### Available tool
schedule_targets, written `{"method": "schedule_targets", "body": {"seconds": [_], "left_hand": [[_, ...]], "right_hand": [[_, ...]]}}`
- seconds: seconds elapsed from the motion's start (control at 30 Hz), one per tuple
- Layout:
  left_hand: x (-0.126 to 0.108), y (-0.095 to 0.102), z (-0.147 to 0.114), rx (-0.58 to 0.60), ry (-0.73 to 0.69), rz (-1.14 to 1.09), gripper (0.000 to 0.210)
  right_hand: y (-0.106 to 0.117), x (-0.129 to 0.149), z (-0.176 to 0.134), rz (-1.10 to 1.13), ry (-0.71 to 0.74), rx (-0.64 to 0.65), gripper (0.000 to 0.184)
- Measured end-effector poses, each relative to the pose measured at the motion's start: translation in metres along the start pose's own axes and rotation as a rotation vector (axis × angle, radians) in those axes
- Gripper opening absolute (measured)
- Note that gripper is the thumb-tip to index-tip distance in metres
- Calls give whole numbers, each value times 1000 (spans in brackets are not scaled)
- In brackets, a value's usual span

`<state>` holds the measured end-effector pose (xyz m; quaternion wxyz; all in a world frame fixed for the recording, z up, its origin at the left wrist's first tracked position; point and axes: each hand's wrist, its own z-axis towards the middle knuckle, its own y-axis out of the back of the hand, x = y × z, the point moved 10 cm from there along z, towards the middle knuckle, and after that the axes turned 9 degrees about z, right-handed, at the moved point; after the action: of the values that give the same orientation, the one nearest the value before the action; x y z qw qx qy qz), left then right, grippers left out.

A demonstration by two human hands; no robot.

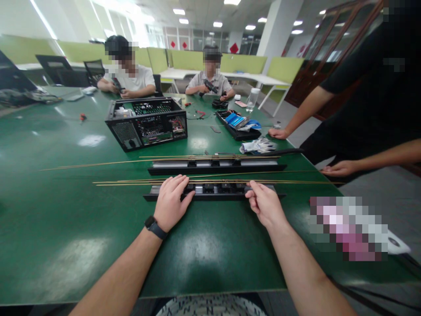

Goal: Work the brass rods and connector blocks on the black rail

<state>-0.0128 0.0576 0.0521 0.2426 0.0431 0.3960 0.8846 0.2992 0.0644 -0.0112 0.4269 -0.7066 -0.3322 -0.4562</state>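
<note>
Two black rails (217, 169) lie parallel; the nearer rail (215, 198) has the left hand (171, 201) over its left part, fingers extended, and the right hand (265, 204) at its right, fingers curled, hold unclear

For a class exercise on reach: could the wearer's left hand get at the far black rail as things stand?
Probably yes: the left hand, over the near rail, is close to the far black rail, with only thin golden rods between.

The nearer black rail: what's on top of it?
Dark blocks, and thin golden rods along its far edge. The left hand and right hand hide what lies beneath.
</note>
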Motion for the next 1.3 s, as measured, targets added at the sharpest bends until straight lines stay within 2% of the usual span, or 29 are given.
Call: {"method": "schedule_targets", "body": {"seconds": [0.3,0.67,1.0,1.3], "left_hand": [[-1,1,0,1,0,10,41],[0,1,0,3,0,19,40],[0,2,1,7,7,-1,41],[1,0,1,12,8,-5,41]], "right_hand": [[1,0,0,45,-14,13,39],[12,4,3,72,10,-51,37],[4,0,4,41,-4,15,38],[7,2,3,72,-11,-12,36]]}}
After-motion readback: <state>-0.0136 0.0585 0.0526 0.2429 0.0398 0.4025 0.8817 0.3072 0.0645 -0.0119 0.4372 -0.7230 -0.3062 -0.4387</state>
